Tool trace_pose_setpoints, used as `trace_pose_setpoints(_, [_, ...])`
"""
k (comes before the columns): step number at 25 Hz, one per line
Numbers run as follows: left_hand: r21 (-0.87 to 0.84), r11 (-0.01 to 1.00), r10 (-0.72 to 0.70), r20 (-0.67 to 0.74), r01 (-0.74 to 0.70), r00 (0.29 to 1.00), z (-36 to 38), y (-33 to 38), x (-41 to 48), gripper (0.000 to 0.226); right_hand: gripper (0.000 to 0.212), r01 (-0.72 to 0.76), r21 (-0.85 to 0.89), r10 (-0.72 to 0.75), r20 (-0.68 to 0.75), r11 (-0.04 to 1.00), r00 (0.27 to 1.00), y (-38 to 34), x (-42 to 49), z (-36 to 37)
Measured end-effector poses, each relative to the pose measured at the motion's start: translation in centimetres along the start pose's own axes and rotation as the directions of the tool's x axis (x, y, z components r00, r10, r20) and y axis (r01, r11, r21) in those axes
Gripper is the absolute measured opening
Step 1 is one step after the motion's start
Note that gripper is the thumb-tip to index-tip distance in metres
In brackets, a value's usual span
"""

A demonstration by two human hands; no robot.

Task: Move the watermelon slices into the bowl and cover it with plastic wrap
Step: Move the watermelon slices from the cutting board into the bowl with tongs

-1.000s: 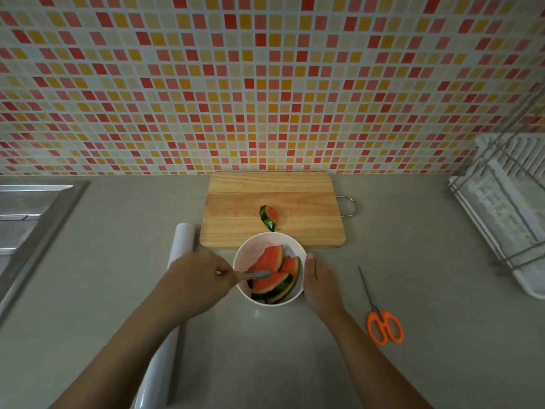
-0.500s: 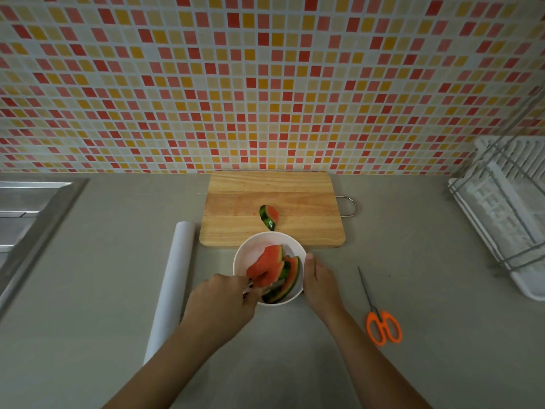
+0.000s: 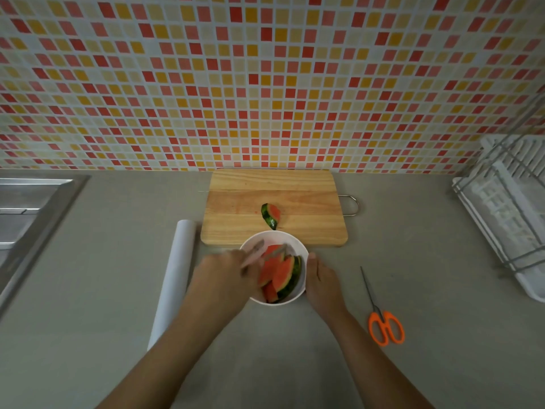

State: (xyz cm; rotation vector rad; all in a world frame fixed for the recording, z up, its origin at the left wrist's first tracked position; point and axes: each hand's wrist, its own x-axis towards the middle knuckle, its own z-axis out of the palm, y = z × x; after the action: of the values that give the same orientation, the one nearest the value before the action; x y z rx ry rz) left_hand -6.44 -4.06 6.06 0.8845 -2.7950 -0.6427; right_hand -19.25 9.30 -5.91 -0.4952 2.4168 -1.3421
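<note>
A white bowl (image 3: 275, 238) stands on the grey counter just in front of the wooden cutting board (image 3: 274, 190). Several watermelon slices (image 3: 280, 271) lie in it. One more watermelon slice (image 3: 272, 215) rests on the board's front middle. My left hand (image 3: 224, 276) grips metal tongs (image 3: 267, 250), blurred, whose open tips hover over the bowl's back part. My right hand (image 3: 320, 277) rests against the bowl's right side, fingers straight. A white roll of plastic wrap (image 3: 174, 278) lies left of the bowl.
Orange-handled scissors (image 3: 383, 326) lie on the counter to the right. A white dish rack (image 3: 507, 208) fills the right edge. A steel sink (image 3: 26, 208) sits at the left. A tiled wall rises behind the board.
My left hand has shifted right from the roll to the bowl's left rim, and the tongs now point up toward the board. My right hand stays on the bowl.
</note>
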Motion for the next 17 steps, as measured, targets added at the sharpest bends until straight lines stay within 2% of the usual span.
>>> trace_pose_setpoints(2, [-0.044,0.996,-0.082,-0.062,0.079,0.995,-0.9,-0.9,3.4,0.04,0.044,-0.012,0.018,0.012,0.006,1.0,1.0,0.1,0.0,0.0])
trace_pose_setpoints(5, [0.017,0.968,-0.251,0.041,0.251,0.967,-0.1,-1.1,9.0,0.046,0.044,-0.028,0.022,0.028,0.006,0.999,1.0,0.0,0.0,0.0])
trace_pose_setpoints(9, [0.126,0.985,-0.139,0.164,0.119,0.977,3.6,1.0,11.8,0.033,0.046,-0.01,0.033,0.01,-0.013,0.999,1.0,0.0,0.0,-0.1])
trace_pose_setpoints(12, [0.239,0.966,-0.132,0.122,0.1,0.984,3.7,0.2,12.1,0.02,0.046,-0.022,0.029,0.022,-0.003,0.999,1.0,0.2,0.1,-0.1])
trace_pose_setpoints(17, [0.254,0.959,-0.152,0.093,0.124,0.984,1.8,-4.5,11.9,0.035,0.045,-0.04,0.055,0.04,-0.003,0.998,0.999,0.3,0.1,-0.2])
